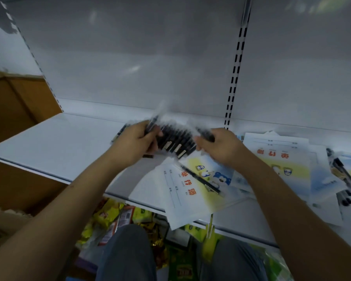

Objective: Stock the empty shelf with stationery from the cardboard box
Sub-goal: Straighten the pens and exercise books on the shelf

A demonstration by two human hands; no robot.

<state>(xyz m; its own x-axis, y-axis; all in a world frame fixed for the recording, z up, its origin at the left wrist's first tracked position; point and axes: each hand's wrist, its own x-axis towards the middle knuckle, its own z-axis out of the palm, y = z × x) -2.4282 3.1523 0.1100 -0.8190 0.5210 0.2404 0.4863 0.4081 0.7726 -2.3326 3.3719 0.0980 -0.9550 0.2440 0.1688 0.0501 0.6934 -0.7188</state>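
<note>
**Desk:** Pens [175,139], a dark fan of them with pale clips, sit between two bare hands over the white shelf [55,142], just above the middle of the head view. What is each hand doing?

**Photographer:** The left hand [135,141] curls round the fan's 9 o'clock end, with one pen sticking up toward 1 o'clock past its fingers. The right hand [221,145] pinches a single dark pen at the 3 o'clock end. My reading: the bunch is being squared up, or one pen is being drawn off, so they can be laid down in order. Motion blur hides the tips.

**Desk:** And the other stock?

**Photographer:** A notebook [197,187] with a cartoon cover lies at 5 o'clock from the hands, its corner hanging past the shelf's front edge, a loose pen [202,180] lying across it. More notebooks [282,161] overlap untidily at 3 o'clock, with other pens [340,173] by the frame's right edge. They look dropped for sorting, not arranged.

**Desk:** The box?

**Photographer:** A cardboard box [14,102] stands at 9 o'clock, beside the shelf's left end. Its contents cannot be seen. Bright snack packets [109,220] fill the level below, above the person's knees.
</note>
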